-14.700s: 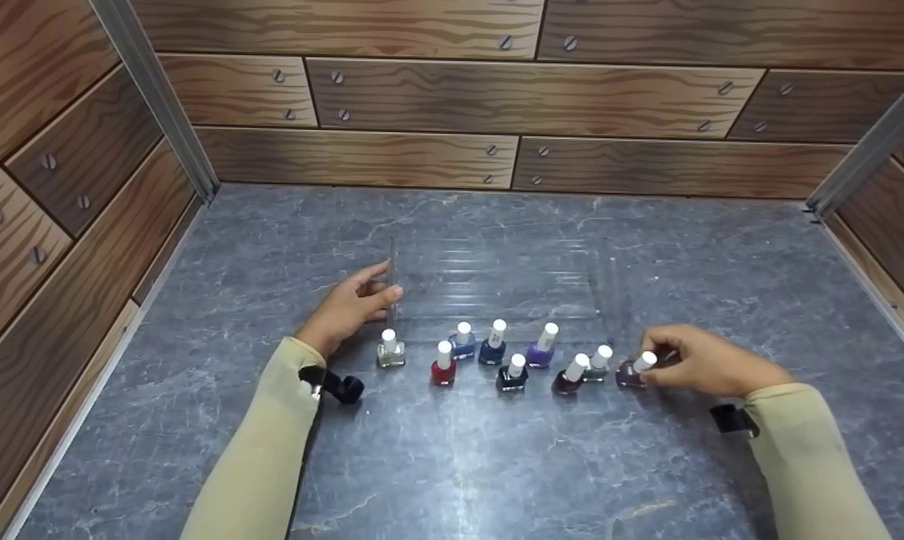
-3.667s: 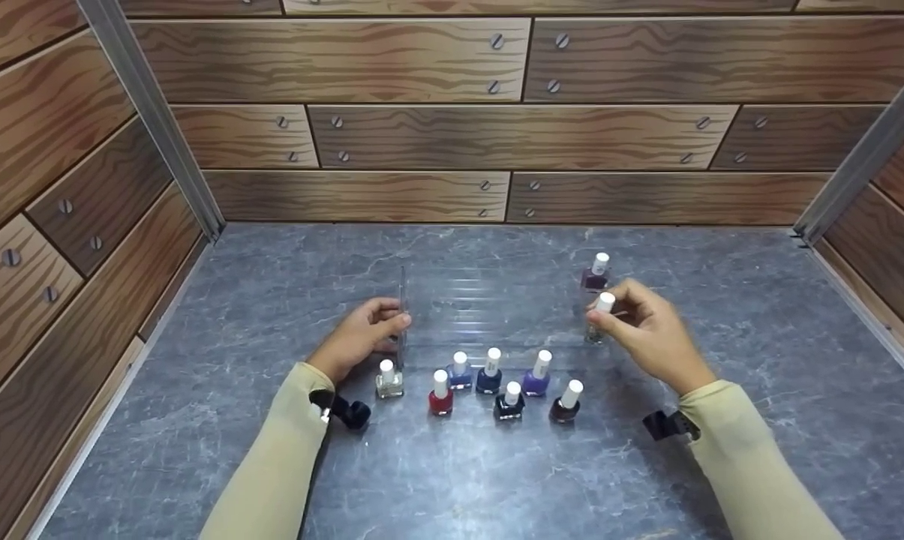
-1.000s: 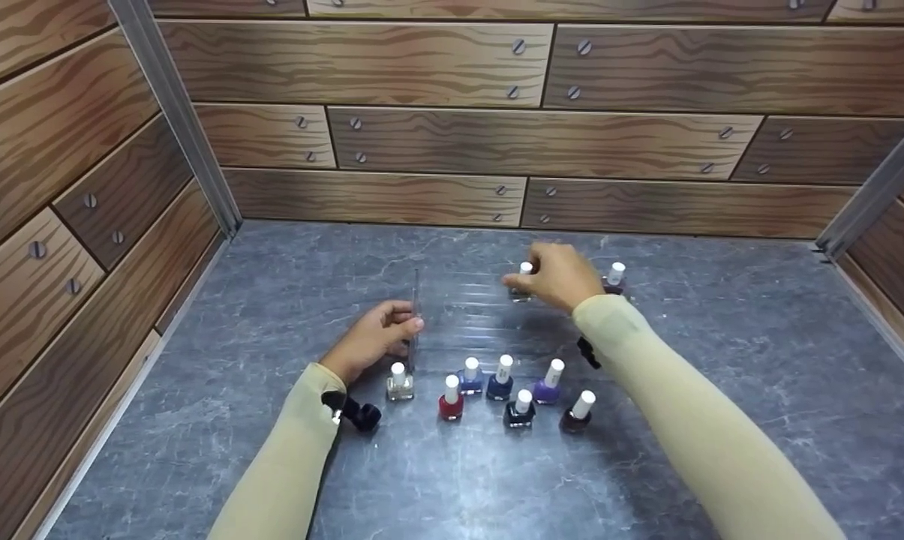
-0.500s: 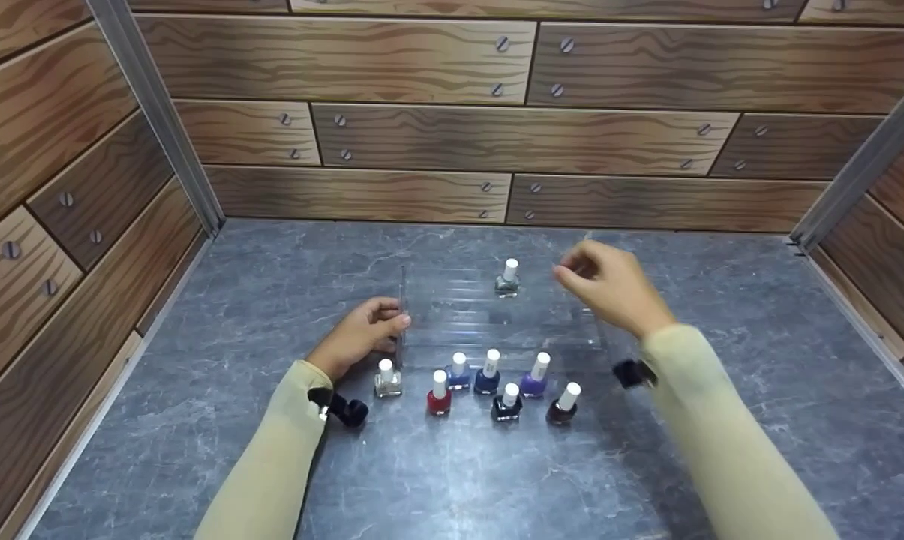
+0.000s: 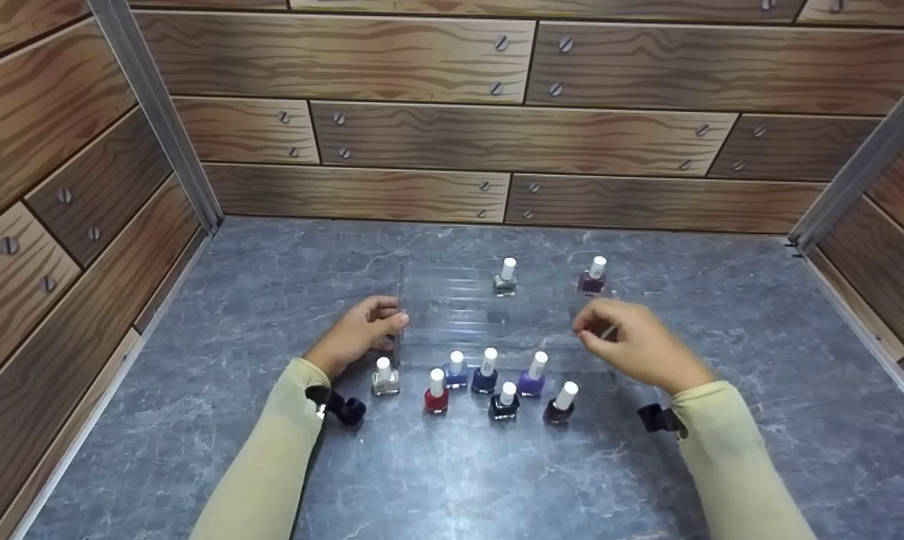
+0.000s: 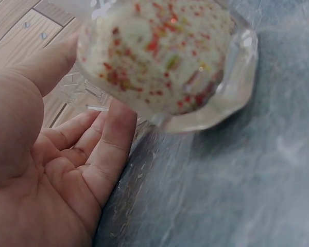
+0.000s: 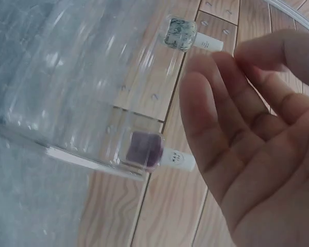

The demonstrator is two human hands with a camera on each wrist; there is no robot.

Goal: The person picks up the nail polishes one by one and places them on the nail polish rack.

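My left hand [image 5: 361, 330] pinches the left side wall of a clear, ridged plastic tray [image 5: 401, 285], thumb on the inner face and fingers outside. A nail polish bottle with red flecks [image 6: 159, 56] stands close to that wrist. My right hand [image 5: 639, 341] holds nothing; its fingers are loosely bent above the tray's right side. On the tray's back part stand a glittery grey nail polish [image 5: 505, 282] and a maroon nail polish [image 5: 592, 282], both upright with white caps. They also show beyond my right fingertips [image 7: 198, 95] in the right wrist view.
Along the tray's front stand red [image 5: 436, 401], light blue [image 5: 455, 375], navy [image 5: 485, 379], purple [image 5: 531, 383], black [image 5: 503, 406] and dark brown [image 5: 560, 410] nail polish bottles. Wood-patterned walls [image 5: 346, 195] enclose the grey marbled table [image 5: 452, 480] at back and sides.
Earlier, the right hand put the maroon bottle at the tray's back right. It then set the glittery grey one left of it, let go and drew back toward the front. The left hand stays put.
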